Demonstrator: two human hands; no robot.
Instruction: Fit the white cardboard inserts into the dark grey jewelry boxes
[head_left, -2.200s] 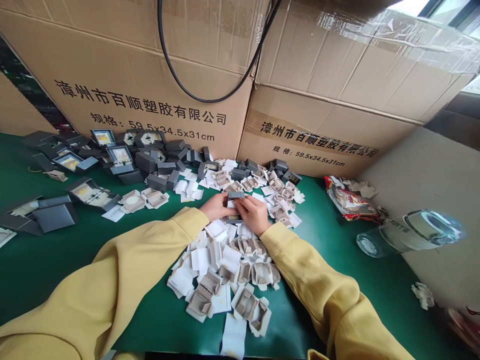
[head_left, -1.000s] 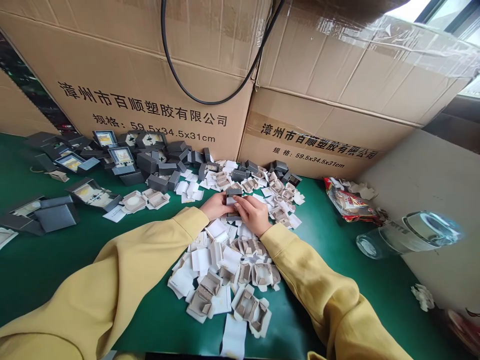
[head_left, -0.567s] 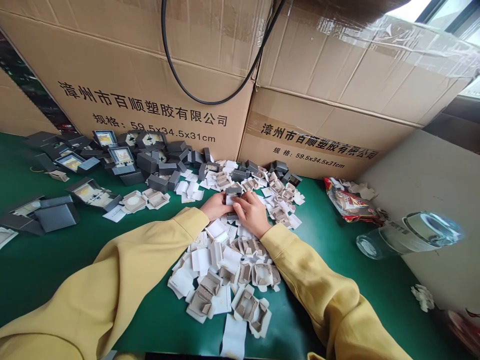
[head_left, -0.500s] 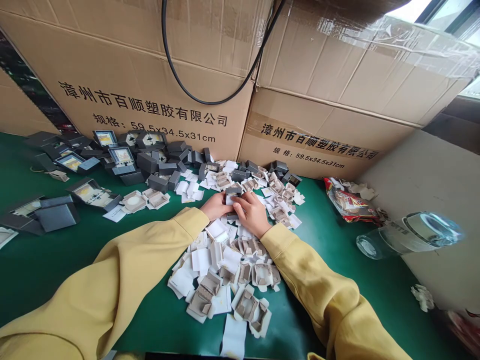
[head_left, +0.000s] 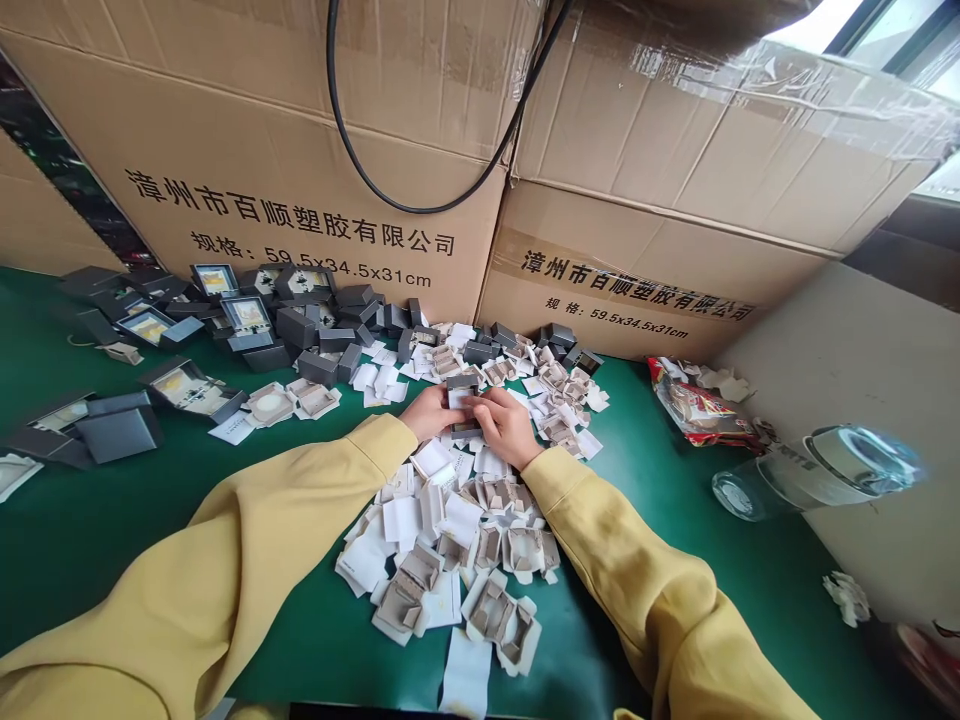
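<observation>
Between my two hands is a small dark grey box (head_left: 463,384), opened, with a pale inside. My left hand (head_left: 431,412) is closed around its left side. From the right, my right hand (head_left: 506,425) reaches over it with bent fingers at the box's inner part; the fingertips partly cover what they touch. Under and in front of my hands lies a heap of folded cardboard inserts (head_left: 495,605) and white paper slips (head_left: 401,522). More inserts and slips lie just beyond my hands.
Several dark grey boxes (head_left: 319,367), some opened, are piled at the back left of the green table (head_left: 292,560). Large cartons (head_left: 315,130) stand behind. At the right are a red snack packet (head_left: 694,405), a clear bottle (head_left: 810,470) and crumpled tissue (head_left: 847,598).
The box between my hands now shows more of its pale inside. My right fingers have shifted slightly on it. The heaps on the table look the same.
</observation>
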